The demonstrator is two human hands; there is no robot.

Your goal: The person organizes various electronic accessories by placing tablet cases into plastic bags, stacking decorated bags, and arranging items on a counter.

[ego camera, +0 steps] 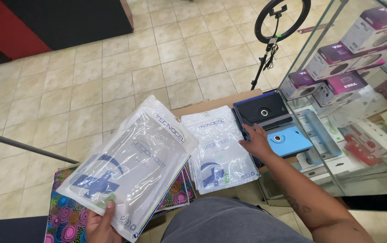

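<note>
The left hand (98, 225) sits low in the view, its thumb pressed on the lower edge of a stack of clear plastic sleeve bags with white and blue printing (128, 164), fingers hidden beneath, so it grips the stack between thumb and fingers. Under that stack lies a multicoloured swirl-patterned flat case (65, 216), partly covered. Just beside it to the right a second pile of the same clear printed bags (220, 150) rests on a brown cardboard surface (202, 105).

The right hand (256, 141) reaches across this pile, fingers spread and laid on the edge of a black folding tablet case with a round swivel disc (263, 112). Touching that, a light blue tablet case with a round disc (290, 140) lies nearer the glass display cabinet (333, 67), which holds purple and white boxes (337, 56). A black ring light on a stand (276, 20) stands on the beige tiled floor (112, 67) beyond.
</note>
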